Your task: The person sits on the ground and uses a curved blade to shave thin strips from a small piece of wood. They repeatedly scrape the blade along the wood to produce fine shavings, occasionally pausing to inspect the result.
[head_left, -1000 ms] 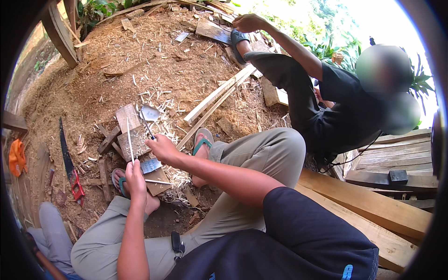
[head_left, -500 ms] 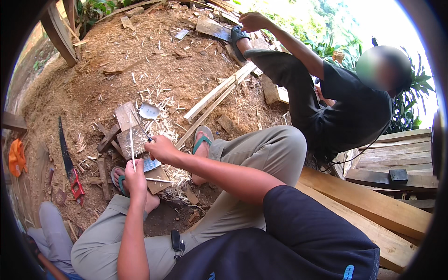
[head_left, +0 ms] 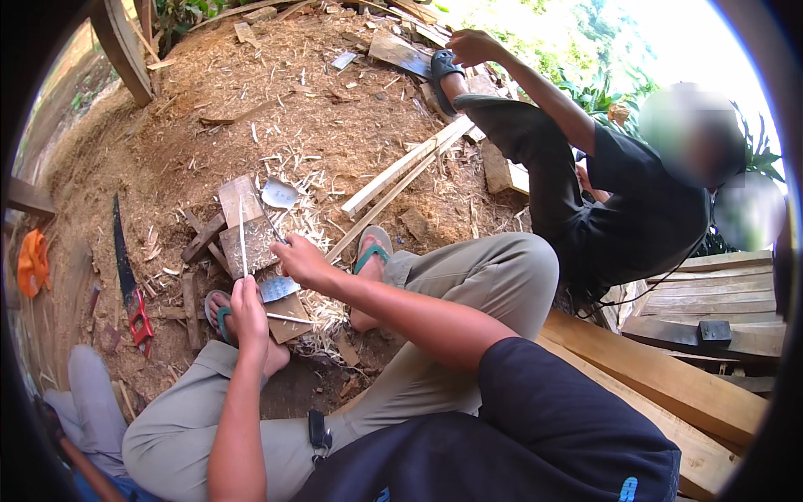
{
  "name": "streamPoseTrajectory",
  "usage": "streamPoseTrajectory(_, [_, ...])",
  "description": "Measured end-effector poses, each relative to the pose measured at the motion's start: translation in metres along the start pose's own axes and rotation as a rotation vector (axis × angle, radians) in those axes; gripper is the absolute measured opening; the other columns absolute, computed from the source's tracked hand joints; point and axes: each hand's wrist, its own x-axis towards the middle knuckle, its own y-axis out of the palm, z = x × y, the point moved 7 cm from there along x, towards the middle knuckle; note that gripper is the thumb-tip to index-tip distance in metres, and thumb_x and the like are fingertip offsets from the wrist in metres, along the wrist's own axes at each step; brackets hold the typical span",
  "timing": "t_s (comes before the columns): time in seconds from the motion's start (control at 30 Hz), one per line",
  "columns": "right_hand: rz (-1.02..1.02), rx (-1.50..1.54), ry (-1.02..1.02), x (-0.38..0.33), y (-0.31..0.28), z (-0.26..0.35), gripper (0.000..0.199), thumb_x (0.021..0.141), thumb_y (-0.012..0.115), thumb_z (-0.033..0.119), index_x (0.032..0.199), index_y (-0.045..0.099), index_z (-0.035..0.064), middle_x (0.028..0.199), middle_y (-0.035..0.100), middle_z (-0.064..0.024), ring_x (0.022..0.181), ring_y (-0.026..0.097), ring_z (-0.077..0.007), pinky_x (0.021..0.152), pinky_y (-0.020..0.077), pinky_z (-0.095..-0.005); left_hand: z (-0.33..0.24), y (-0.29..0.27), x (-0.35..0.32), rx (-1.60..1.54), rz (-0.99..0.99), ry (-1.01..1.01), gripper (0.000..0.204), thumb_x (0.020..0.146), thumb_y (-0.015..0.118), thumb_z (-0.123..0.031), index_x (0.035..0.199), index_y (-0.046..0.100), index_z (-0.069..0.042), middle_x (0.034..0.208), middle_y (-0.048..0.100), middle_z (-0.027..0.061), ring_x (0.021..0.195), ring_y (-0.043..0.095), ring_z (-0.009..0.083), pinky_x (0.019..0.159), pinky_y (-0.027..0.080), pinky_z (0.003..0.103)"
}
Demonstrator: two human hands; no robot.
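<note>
One thin stick (head_left: 242, 238) upright over one small wooden block (head_left: 251, 243), pinched at its lower end by left hand (head_left: 249, 308), fingers curled tight. One knife (head_left: 276, 230) gripped in right hand (head_left: 303, 261), fingers wrapped shut, at 2 o'clock from the left. Two flat metal blades, one (head_left: 279, 194) at 12 o'clock from the block, one (head_left: 278, 289) between the hands. One red-handled saw (head_left: 127, 280) at 9 o'clock. Two long slats (head_left: 401, 171) at 2 o'clock. One second person (head_left: 619, 201) beyond.

Rough wood block (head_left: 251, 243); dull, probably metal blade (head_left: 278, 289).
</note>
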Motion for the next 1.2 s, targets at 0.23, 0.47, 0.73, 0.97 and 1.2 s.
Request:
streamPoseTrajectory(0.23, [0.09,-0.033,0.096,-0.002,0.01,0.0,0.046,0.089,0.066,0.036,0.11,0.056,-0.0042,0.078,0.067,-0.0125,0.043,0.051,-0.0131,0.036,0.0384,-0.0275,0.007,-0.004,0.009,0.2,0.068,0.186,0.031,0.101,0.045,-0.026,0.086,0.053,0.0,0.071,0.051,0.0066,0.067,0.045,0.0147,0.064,0.04,0.032])
streamPoseTrajectory(0.47, [-0.008,0.139,0.065,0.0,-0.011,0.008,0.04,0.088,0.062,0.018,0.124,0.055,0.001,0.093,0.071,-0.0095,0.042,0.047,-0.008,0.035,0.0359,-0.0239,0.0,0.023,-0.005,0.12,0.287,0.214,0.027,0.103,0.044,-0.025,0.086,0.054,-0.006,0.06,0.035,-0.0074,0.051,0.031,0.0028,0.045,0.023,0.022])
streamPoseTrajectory(0.73, [0.056,0.166,0.049,0.002,-0.009,0.01,0.021,0.094,0.061,0.019,0.11,0.056,0.0064,0.091,0.07,-0.0041,0.045,0.039,-0.0031,0.04,0.0342,-0.0198,-0.001,0.034,-0.01,0.074,0.33,0.109,0.025,0.101,0.047,-0.024,0.092,0.058,-0.002,0.059,0.045,-0.0029,0.05,0.041,0.0061,0.047,0.032,0.025])
streamPoseTrajectory(0.97, [0.22,0.109,0.041,-0.004,0.008,0.015,0.027,0.094,0.063,0.023,0.11,0.055,0.0028,0.09,0.072,-0.0053,0.043,0.044,-0.0049,0.037,0.0358,-0.0202,0.004,0.033,-0.009,0.046,0.356,0.084,0.028,0.101,0.047,-0.026,0.091,0.056,-0.002,0.059,0.049,0.0,0.05,0.046,0.0087,0.047,0.037,0.029])
streamPoseTrajectory(1.2, [0.202,0.055,0.007,-0.001,0.008,0.016,0.023,0.094,0.062,0.021,0.108,0.056,0.003,0.089,0.071,-0.0066,0.045,0.046,-0.0051,0.039,0.0374,-0.0217,-0.002,0.023,-0.007,0.079,0.252,0.089,0.031,0.103,0.043,-0.028,0.094,0.056,-0.001,0.064,0.052,0.0043,0.055,0.049,0.0118,0.053,0.04,0.03])
